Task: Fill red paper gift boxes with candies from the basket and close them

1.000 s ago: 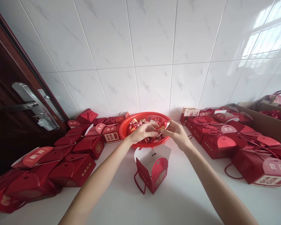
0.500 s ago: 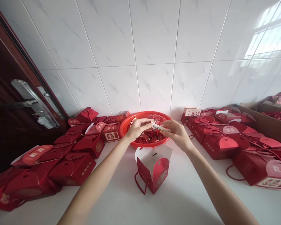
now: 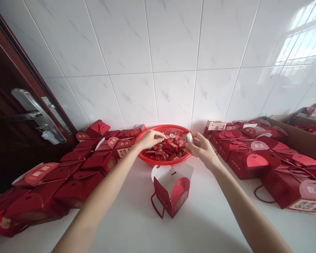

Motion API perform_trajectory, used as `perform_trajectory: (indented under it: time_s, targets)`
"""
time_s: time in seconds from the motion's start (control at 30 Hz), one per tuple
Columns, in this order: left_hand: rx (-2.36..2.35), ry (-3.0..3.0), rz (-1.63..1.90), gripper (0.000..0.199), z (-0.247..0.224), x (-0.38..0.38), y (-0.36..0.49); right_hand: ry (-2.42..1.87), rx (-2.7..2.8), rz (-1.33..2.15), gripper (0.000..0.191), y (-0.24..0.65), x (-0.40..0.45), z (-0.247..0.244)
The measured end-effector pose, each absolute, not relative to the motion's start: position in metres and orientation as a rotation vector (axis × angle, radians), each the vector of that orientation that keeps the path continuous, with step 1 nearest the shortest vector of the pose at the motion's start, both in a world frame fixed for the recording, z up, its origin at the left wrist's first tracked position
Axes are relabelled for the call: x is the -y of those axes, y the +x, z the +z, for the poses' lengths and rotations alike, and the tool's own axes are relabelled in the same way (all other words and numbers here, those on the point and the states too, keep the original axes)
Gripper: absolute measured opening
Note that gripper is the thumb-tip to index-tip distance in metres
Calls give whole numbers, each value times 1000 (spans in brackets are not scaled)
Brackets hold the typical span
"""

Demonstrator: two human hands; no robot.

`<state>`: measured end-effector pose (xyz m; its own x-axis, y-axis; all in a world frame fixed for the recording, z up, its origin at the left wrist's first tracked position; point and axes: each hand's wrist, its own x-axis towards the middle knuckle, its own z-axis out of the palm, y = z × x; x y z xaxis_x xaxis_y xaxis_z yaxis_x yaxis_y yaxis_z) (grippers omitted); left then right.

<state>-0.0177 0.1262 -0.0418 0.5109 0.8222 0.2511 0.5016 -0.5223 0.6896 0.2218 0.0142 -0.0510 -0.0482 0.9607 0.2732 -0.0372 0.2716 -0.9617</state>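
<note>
Over the red plastic basket (image 3: 163, 127), my right hand (image 3: 203, 149) pinches a white wrapped candy (image 3: 188, 137) with dark print between thumb and fingers. My left hand (image 3: 151, 139) is above the basket's left side with its fingertips pressed together. Whether they grip one of the candies there is too small to tell. Several red-wrapped candies (image 3: 171, 146) fill the basket. In front of it stands a red gift box (image 3: 173, 196) with its top flaps up, a pale inside and a red cord handle.
Closed red gift boxes (image 3: 98, 161) are grouped at the left, and more boxes (image 3: 247, 163) with cords are at the right. A cardboard carton (image 3: 302, 137) sits at the far right. A tiled wall (image 3: 173, 95) rises behind; a dark door (image 3: 13, 77) is at left.
My hands have moved apart. The white candy, previously between both hands, is now in my right hand alone and upright, and my left hand has shifted left.
</note>
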Motion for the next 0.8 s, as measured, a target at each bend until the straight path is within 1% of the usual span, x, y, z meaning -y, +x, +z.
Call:
perform_trajectory:
  time_s: [0.03, 0.07, 0.17, 0.2, 0.3, 0.33, 0.57, 0.7, 0.8]
  targets:
    - [-1110, 2243, 712, 20, -45, -130, -22, -967, 1315, 1066, 42, 221, -14, -50]
    - [-1138, 2276, 654, 18, -49, -134, -24, -976, 1296, 1075, 41, 220, -13, -49]
    - [-1190, 2358, 525, 26, -57, -142, -22, -985, 1269, 1094, 41, 218, -11, -46]
    - [-1196, 2377, 495, 24, -59, -144, -20, -982, 1266, 1101, 41, 218, -10, -46]
    - [-1202, 2402, 450, 3, -59, -150, -15, -960, 1260, 1108, 41, 218, -10, -46]
    - [-1202, 2399, 462, 4, -59, -152, -14, -958, 1257, 1104, 40, 219, -10, -46]
    - [-1146, 2208, 855, 31, -62, -152, -12, -1001, 1219, 1072, 33, 220, -14, -48]
    - [-1074, 2065, 1035, 38, -69, -147, -8, -1016, 1240, 1062, 28, 219, -15, -50]
    - [-1012, 1983, 1126, 41, -71, -141, -4, -999, 1211, 1093, 29, 220, -16, -53]
